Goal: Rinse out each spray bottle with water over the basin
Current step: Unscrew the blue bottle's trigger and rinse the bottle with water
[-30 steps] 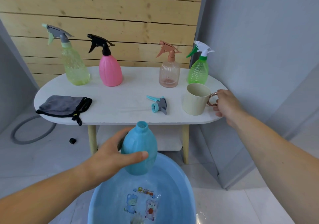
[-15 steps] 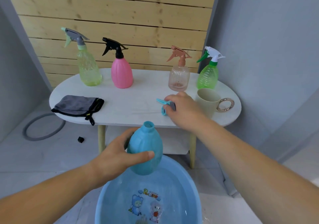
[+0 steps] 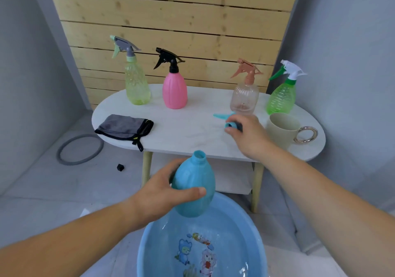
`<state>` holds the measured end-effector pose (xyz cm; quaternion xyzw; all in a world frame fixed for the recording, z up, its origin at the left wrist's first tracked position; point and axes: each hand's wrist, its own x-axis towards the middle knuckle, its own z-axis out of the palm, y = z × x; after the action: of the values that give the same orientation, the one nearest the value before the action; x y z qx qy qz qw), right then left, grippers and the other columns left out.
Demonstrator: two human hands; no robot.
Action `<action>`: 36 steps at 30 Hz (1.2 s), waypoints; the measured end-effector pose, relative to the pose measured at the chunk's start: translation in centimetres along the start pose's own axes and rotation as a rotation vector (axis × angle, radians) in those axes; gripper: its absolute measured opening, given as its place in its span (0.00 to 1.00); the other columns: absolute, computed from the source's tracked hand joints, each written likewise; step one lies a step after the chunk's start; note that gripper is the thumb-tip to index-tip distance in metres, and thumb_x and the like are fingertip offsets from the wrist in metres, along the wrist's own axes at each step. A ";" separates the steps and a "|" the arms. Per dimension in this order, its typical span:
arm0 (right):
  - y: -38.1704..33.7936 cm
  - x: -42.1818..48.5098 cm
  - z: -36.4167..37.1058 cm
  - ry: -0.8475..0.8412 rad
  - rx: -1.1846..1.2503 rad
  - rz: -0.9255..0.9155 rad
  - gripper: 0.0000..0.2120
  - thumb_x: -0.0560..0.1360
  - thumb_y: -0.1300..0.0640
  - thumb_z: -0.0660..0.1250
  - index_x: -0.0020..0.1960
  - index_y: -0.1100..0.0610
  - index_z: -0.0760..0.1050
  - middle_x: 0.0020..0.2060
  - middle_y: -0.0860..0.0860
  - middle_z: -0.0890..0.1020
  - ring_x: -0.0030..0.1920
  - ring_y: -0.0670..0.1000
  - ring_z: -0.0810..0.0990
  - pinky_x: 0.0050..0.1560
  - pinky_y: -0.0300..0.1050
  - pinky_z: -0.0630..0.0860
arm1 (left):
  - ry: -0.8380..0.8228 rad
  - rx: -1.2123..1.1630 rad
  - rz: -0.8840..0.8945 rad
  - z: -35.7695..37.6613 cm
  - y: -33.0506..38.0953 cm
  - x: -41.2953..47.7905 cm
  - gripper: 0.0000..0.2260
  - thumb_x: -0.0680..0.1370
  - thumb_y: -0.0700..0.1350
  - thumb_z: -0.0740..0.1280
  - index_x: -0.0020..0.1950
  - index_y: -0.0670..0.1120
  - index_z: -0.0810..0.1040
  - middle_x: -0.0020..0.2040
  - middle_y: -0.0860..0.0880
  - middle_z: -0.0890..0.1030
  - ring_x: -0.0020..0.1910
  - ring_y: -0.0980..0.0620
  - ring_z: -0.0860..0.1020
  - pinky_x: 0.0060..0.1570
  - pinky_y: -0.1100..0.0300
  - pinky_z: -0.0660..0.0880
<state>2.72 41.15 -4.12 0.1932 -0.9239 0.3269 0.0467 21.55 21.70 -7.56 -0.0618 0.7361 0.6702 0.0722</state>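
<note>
My left hand (image 3: 158, 195) grips a blue bottle (image 3: 193, 185) with no spray head, held upright over the blue basin (image 3: 149, 244) on the floor. On the white table (image 3: 188, 127), my right hand (image 3: 249, 137) curls round the blue and grey spray head (image 3: 229, 122), whose trigger sticks out to the left. Behind stand a yellow-green bottle (image 3: 136, 82), a pink bottle (image 3: 174, 90), a clear peach bottle (image 3: 244, 97) and a green bottle (image 3: 282, 97), each with its spray head on.
A beige mug (image 3: 282, 130) with a metal ring handle stands right of my right hand. A grey cloth (image 3: 124, 127) lies at the table's left end. A grey ring (image 3: 80, 149) and a small black piece (image 3: 120, 167) lie on the floor.
My right hand left the mug's handle, moved left across the table and closed on the spray head. The blue bottle stays in my left hand over the basin.
</note>
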 end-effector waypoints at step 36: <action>-9.6 -4.0 -4.8 -0.028 0.414 -0.474 0.21 0.74 0.70 0.65 0.64 0.54 0.73 0.59 0.48 0.78 0.58 0.46 0.79 0.62 0.46 0.77 | 0.111 0.034 0.150 -0.4 5.5 4.1 0.31 0.64 0.56 0.80 0.66 0.57 0.77 0.57 0.55 0.86 0.56 0.53 0.85 0.50 0.56 0.80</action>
<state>9.97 38.57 4.41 0.4133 -0.7674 0.4854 0.0686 16.54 21.86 -2.96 -0.0422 0.7527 0.6568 -0.0182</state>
